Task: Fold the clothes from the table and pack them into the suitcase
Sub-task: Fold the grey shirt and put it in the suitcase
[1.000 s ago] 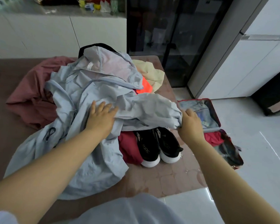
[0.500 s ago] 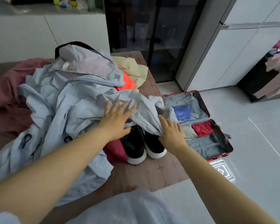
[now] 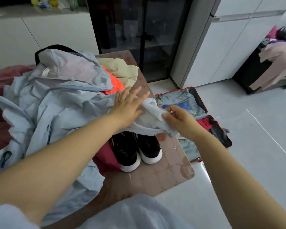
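Brown bench [image 3: 165, 169]: flat left hand [image 3: 129, 107] pins my pale-blue thin jacket [image 3: 59, 104]; right hand [image 3: 177, 119] pinches its edge, best pulled taut.

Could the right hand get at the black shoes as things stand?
Probably, but not freely: the right hand pinches the light blue jacket, which drapes over the far ends of the black shoes. Their near ends lie uncovered on the table.

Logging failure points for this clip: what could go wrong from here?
The crumpled pale blue jacket lies over the black white-soled sneakers near the edge of the brown table; tugging it may drag them off.
The right hand pinches only a sleeve end, the left hand presses flat: the sleeve could slip free.
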The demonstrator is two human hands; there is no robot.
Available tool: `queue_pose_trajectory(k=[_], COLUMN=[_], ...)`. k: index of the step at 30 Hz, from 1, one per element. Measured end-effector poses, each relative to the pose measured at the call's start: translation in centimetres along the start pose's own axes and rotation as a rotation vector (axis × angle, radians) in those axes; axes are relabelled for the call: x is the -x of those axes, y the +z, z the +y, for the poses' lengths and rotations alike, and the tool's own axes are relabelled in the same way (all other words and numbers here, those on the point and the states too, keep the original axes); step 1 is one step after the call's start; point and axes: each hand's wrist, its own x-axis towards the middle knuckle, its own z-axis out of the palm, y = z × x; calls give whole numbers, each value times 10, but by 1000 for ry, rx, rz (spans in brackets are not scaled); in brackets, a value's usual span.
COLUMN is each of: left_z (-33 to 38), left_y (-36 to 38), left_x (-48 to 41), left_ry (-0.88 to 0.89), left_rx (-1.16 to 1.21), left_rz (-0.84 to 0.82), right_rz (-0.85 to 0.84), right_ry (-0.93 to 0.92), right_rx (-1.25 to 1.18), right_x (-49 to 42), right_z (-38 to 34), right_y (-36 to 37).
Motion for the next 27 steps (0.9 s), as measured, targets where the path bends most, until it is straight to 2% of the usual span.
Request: queue_pose_trajectory(k=[2, 4, 7, 9, 12, 15, 17, 19, 21, 22, 24, 27], left_z=[0, -4, -18, -30, -44, -53, -56, -57, -55, -52, -45, -42], left_y=[-10, -21, -37, -43, -46, -56, -67, -66, -52, -42, -22, -8], left_x=[-18, -30, -39, -42, -39, -36, -33, -34, -35, -35, -32, -22], left_ry=[-63, -61, -84, -27, 44, 29, -48, -134, -177, -199, -234, -198], left_rx=[-51, -33, 20, -32, -37, 225, 397, 471, 381, 280, 86, 20], left_rz=[-161, -178, -226, -302, -393, -407, -380, -286, -185, -123, -44, 15], right_rz=[19, -19, -173, -198, -134, -89, -67, 61, 236, 259, 176, 6], right_ry=[-65, -80, 25, 133, 228, 232, 242, 242, 246, 265, 340, 435], right_rx=[-15, 26, 269, 367, 109, -152, -210, -198, -86, -51, -48, 34], right_x=[1, 3, 7, 8, 15, 22, 21, 15, 9, 9, 11, 13], right_z=[-15, -21, -6, 18, 49, 51, 52, 57, 67, 71, 77, 91], right_y=[-17, -38, -55, -59, -63, -66, -65, -58, -44, -36, -18, 8])
